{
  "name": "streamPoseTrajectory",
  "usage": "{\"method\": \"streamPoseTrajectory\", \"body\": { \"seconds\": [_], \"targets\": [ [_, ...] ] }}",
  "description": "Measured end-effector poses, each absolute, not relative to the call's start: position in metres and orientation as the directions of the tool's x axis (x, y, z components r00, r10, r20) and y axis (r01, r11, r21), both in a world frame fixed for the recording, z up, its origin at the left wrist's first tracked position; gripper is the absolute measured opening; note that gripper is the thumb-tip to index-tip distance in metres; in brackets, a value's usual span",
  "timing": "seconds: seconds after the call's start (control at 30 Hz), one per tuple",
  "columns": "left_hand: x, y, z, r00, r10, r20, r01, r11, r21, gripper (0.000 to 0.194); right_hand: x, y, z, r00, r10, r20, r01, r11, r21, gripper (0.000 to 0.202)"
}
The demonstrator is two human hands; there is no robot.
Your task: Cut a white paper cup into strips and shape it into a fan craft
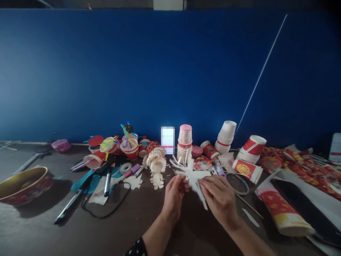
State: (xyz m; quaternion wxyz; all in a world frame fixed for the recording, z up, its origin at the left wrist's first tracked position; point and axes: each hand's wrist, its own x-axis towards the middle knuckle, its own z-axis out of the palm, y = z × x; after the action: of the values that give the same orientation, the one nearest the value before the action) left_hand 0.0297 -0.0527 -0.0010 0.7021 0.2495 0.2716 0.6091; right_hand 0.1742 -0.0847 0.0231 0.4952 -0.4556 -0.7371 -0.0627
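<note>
The right hand (220,195) pinches a white paper cutout (195,179) between thumb and fingers, above the table (119,236), well forward of its back edge. The left hand (174,195) has curled fingers beside the cutout; whether they grip it cannot be told. Near the back edge, stacked paper cups (184,147) stand inverted. Left, a bowl (30,193) stands upright, contents unclear.

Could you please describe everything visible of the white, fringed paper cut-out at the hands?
The white, fringed paper cut-out looks thin, with a broad middle, slender strips splaying from its upper left and a narrow part reaching down; its outline is partly blurred. Over the dark brown tabletop, the right hand pinches its right side; the left hand is beside it, contact unclear.
</note>
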Motion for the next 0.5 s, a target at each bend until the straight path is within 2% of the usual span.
{"method": "streamPoseTrajectory", "body": {
  "seconds": [0.07,0.13,0.2,0.3,0.33,0.4,0.5],
  "targets": [
    [0.026,-0.056,0.003,0.187,0.979,-0.081,-0.770,0.197,0.607,0.042,0.180,-0.085,0.027,-0.199,0.560,0.804,0.825,0.538,-0.170,0.025],
    [0.021,-0.059,0.008,0.261,0.955,-0.143,-0.778,0.295,0.555,0.055,0.183,-0.085,0.030,-0.249,0.531,0.810,0.869,0.492,-0.055,0.026],
    [0.016,-0.059,0.013,0.323,0.926,-0.196,-0.756,0.377,0.535,0.065,0.183,-0.085,0.033,-0.285,0.516,0.808,0.883,0.470,0.012,0.026],
    [0.009,-0.054,0.018,0.398,0.902,-0.169,-0.729,0.422,0.539,0.074,0.182,-0.086,0.035,-0.319,0.497,0.807,0.885,0.461,0.066,0.025],
    [0.007,-0.052,0.019,0.415,0.897,-0.150,-0.721,0.425,0.547,0.071,0.182,-0.086,0.035,-0.327,0.493,0.806,0.884,0.461,0.077,0.024],
    [0.004,-0.048,0.018,0.440,0.888,-0.134,-0.690,0.430,0.582,0.052,0.180,-0.086,0.035,-0.344,0.490,0.801,0.880,0.465,0.094,0.023],
    [0.003,-0.045,0.014,0.463,0.873,-0.152,-0.585,0.430,0.688,0.033,0.178,-0.085,0.032,-0.328,0.466,0.822,0.879,0.469,0.085,0.020]
  ]
}}
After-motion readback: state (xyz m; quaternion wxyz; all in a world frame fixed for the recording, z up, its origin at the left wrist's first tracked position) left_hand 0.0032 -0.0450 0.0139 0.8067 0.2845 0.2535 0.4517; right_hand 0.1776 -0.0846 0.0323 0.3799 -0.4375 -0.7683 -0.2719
